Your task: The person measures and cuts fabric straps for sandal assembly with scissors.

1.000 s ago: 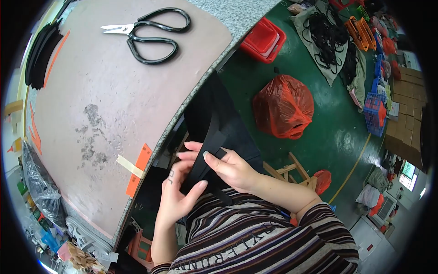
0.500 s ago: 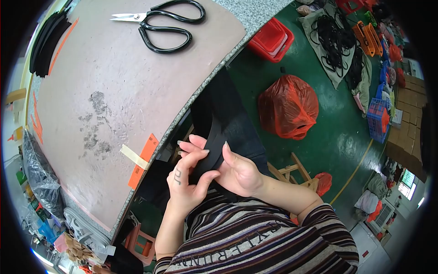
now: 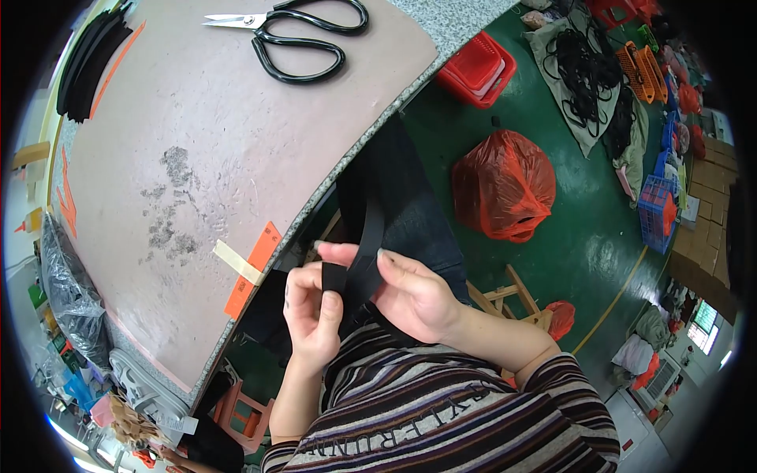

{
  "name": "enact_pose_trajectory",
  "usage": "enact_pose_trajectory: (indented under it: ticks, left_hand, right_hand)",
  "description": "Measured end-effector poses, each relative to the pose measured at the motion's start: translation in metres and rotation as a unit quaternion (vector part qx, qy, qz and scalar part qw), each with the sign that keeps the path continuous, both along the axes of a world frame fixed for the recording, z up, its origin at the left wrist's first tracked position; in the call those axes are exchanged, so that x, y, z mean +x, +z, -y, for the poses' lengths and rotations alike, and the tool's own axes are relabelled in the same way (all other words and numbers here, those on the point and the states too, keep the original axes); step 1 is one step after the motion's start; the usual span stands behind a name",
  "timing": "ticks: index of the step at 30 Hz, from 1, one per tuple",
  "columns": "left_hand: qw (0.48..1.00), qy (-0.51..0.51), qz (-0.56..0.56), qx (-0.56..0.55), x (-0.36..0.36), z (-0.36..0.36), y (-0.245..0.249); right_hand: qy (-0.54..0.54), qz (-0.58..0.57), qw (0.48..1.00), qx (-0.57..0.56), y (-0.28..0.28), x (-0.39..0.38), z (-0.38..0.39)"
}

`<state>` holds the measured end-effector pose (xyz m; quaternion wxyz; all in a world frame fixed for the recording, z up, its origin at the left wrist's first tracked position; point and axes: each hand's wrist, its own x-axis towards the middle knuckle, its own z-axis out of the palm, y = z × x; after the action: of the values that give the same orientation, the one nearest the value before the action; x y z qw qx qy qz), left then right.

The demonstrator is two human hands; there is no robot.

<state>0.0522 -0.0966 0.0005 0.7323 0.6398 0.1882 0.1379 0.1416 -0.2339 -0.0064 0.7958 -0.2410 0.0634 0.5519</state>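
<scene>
A black flat strip (image 3: 373,229) is in both hands above my lap. My left hand (image 3: 309,311) pinches a short end of it between thumb and bent fingers, with the squared-off end standing up at the thumb tip. My right hand (image 3: 422,299) grips the strip further along, thumb on its near face and fingers behind, partly hidden. From there the strip curves up and away over my dark trousers (image 3: 410,189), hard to tell apart from them. Its material and full length cannot be made out.
A worktable (image 3: 236,126) at left bears black-handled scissors (image 3: 307,39), a stack of black strips (image 3: 91,67) and an orange ruler piece (image 3: 254,272) taped at its edge. On the green floor at right stand a red plastic bag (image 3: 505,185), a red basket (image 3: 479,71) and a wooden stool (image 3: 509,298).
My left hand has turned and its fingers have curled in, bringing the strip's squared end into view at the thumb. My right hand stays nearly in place. The whole view has shifted slightly.
</scene>
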Motion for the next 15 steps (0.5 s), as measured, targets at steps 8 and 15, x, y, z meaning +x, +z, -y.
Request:
enact_pose_trajectory:
  ticks: [8, 15]
  left_hand:
    - [0.958, -0.089, -0.051, 0.266, -0.004, -0.01, 0.035]
    - [0.96, -0.057, -0.159, 0.224, -0.001, 0.008, 0.011]
  right_hand:
    - [-0.032, -0.12, 0.992, 0.032, -0.003, 0.0, 0.001]
    - [-0.044, -0.11, 0.992, 0.052, 0.002, -0.001, 0.0]
